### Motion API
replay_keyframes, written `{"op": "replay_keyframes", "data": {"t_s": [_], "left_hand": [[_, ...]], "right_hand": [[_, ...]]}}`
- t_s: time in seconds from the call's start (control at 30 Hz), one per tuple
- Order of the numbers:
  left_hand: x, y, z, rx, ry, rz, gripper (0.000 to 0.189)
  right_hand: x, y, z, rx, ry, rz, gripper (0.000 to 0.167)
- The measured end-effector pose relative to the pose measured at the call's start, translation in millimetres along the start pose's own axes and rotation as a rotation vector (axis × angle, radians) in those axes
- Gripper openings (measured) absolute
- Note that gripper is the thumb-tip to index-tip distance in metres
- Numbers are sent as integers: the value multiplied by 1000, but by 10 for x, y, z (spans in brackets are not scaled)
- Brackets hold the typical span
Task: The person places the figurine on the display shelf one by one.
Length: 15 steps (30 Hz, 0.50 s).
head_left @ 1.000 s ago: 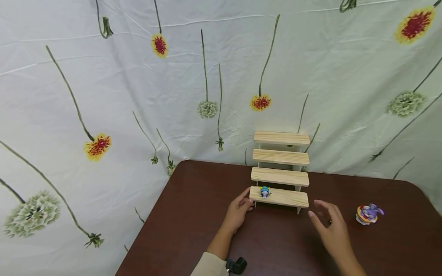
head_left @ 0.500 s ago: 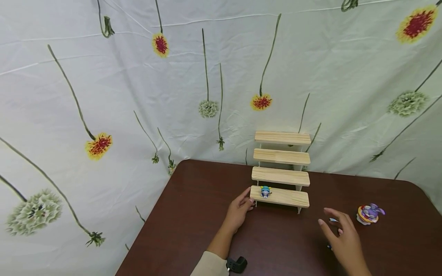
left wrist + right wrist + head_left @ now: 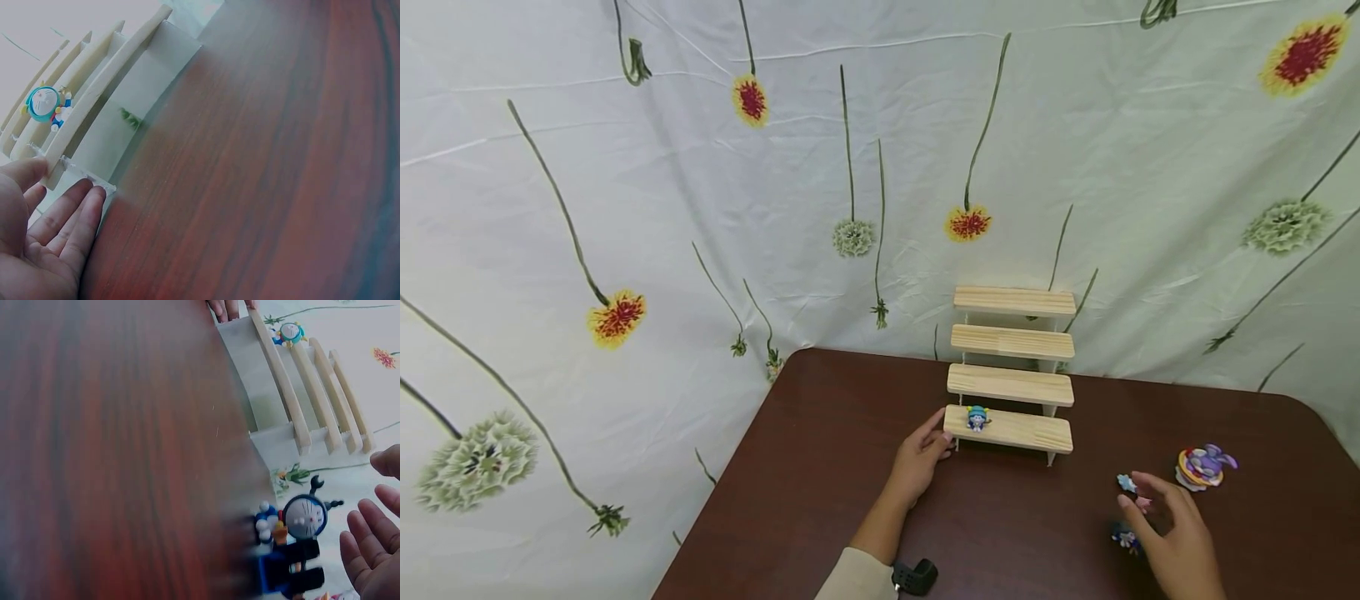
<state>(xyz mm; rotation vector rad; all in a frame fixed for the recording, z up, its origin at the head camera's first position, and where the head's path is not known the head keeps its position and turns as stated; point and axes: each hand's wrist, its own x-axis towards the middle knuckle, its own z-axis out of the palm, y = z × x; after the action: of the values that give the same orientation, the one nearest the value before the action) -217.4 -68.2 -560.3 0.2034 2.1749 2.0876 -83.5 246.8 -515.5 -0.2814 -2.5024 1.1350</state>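
Note:
My left hand (image 3: 917, 458) grips the left end of the lowest step of a wooden four-step display stand (image 3: 1030, 430), thumb at the board's front corner. In the left wrist view its other fingers (image 3: 81, 225) lie against the clear side panel. A small blue-hatted cat figurine (image 3: 977, 418) sits on that lowest step, left of its middle. My right hand (image 3: 1180, 533) is over the table at the right, fingers apart and holding nothing. Beside its fingertips are a dark blue figurine (image 3: 1125, 537), a light blue piece (image 3: 1126, 482) and a pink piece (image 3: 1143, 503), partly hidden by the hand.
A purple long-eared figurine (image 3: 1205, 465) in a round white and yellow base stands beyond the right hand. The dark red-brown table (image 3: 985, 525) ends at a white flower-print cloth (image 3: 775, 183) behind the stand. A black band (image 3: 914, 577) is around the left wrist.
My right hand has moved right and toward me, away from the stand, and the small figurines by it have come into view. The left hand has stayed on the stand.

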Motion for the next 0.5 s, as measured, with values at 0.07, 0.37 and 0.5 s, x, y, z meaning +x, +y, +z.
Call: {"op": "replay_keyframes", "data": {"t_s": [0.07, 0.37, 0.5], "left_hand": [[4, 0, 1, 2, 4, 0, 52], [-2, 3, -5, 11, 8, -4, 52], [1, -9, -8, 19, 9, 1, 52]], "right_hand": [[-17, 32, -25, -22, 8, 8, 40], [-86, 188, -99, -55, -36, 126, 45], [-78, 280, -143, -86, -109, 186, 48]]}}
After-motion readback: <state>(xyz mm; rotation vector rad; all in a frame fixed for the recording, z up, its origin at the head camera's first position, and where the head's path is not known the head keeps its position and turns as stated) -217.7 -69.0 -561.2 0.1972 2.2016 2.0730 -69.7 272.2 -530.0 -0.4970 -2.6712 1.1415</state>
